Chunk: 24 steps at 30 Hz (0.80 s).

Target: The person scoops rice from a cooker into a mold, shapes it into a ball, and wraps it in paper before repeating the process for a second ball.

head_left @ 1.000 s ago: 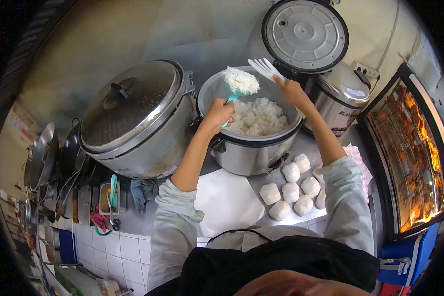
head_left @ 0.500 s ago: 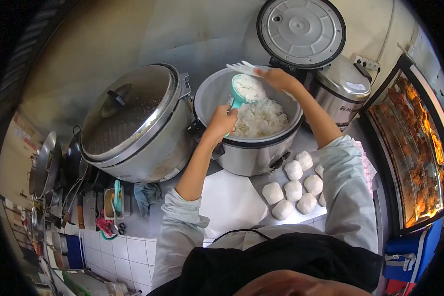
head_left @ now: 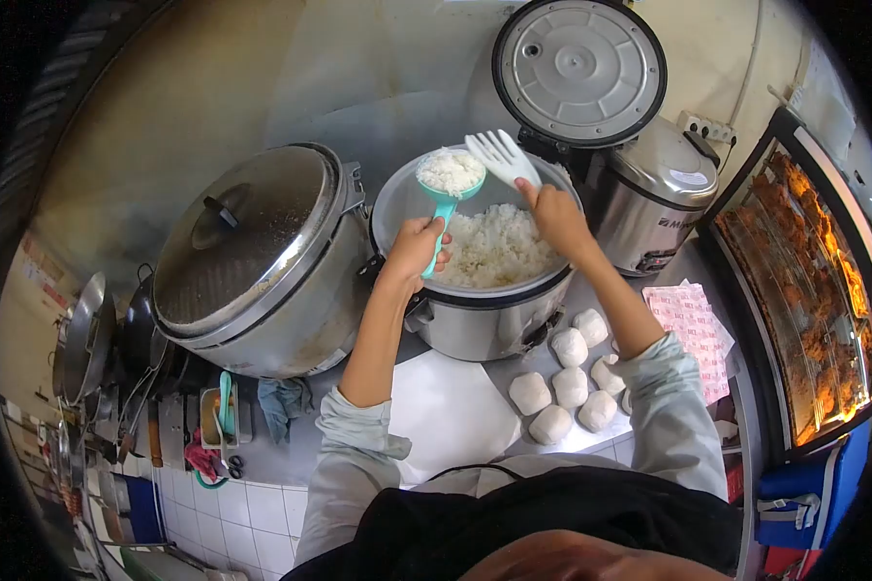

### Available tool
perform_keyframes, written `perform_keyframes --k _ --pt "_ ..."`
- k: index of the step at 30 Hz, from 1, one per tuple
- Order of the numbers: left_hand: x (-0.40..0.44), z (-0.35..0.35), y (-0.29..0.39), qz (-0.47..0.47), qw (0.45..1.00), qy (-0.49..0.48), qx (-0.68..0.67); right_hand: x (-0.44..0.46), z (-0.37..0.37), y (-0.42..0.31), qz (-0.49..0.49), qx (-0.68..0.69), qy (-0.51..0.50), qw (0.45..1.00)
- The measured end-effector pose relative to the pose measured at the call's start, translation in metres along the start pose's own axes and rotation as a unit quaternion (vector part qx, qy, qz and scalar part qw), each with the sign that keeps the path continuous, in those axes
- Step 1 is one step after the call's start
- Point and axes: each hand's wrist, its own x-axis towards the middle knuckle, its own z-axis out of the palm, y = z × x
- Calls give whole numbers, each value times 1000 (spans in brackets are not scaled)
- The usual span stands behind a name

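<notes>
My left hand (head_left: 415, 254) is closed around the handle of a teal scoop (head_left: 445, 207), whose bowl is heaped with white rice (head_left: 452, 171). My right hand (head_left: 558, 219) grips a white slotted rice paddle (head_left: 499, 158), its prongs pointing up and left beside the scoop. Both tools are above the open rice cooker (head_left: 484, 315), which holds loose cooked rice (head_left: 502, 247). Several white wrapped rice portions (head_left: 571, 386) lie on the counter below my right forearm. A sheet of white paper (head_left: 452, 412) lies flat between my arms.
A large lidded steel pot (head_left: 262, 261) stands left of the cooker. The cooker's raised lid (head_left: 579, 73) and a smaller steel cooker (head_left: 654, 194) are behind and right. Pink printed paper (head_left: 690, 334) lies near a lit display case of fried food (head_left: 804, 290). Utensils fill a small container (head_left: 225, 416).
The filled scoop has moved left and is more upright. The paddle has turned so its prongs point up, apart from the scoop's rice. My view has shifted slightly.
</notes>
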Motion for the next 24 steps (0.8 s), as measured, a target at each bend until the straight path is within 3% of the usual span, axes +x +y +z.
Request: perform_keyframes --k 1,3,4,7,11,14,15,17,18,19,22,24 --pt "-4 -1 0 3 1000 3 -17 3 -7 5 1 0 -1 1000" --pt "-9 -4 3 13 999 6 -29 14 -26 9 72 122 -160 977" --pt "-12 -6 5 19 1000 20 1 13 -42 -4 137 157 -150 966" --pt "-10 -12 -2 34 998 26 53 15 -60 -25 116 236 -123 957" --pt "-19 -13 -6 43 996 4 84 20 -29 -28 137 213 -135 958" --pt "-28 -12 -3 21 1000 0 13 39 22 17 61 82 -198 975" --pt "-29 -15 -2 22 1000 2 14 39 12 8 59 84 -198 975" --pt "-27 -15 -1 33 999 3 18 36 -38 -21 154 246 -138 947" --pt "-25 -15 -2 33 999 6 13 34 -46 -31 149 282 -73 945" --pt "-22 -14 -3 27 999 20 28 29 -49 -40 147 281 -76 945" --pt "-10 -14 -2 16 999 36 4 7 -55 -61 78 208 -35 974" --pt "-3 -17 2 13 998 32 -47 -12 -59 -73 -6 53 -32 998"
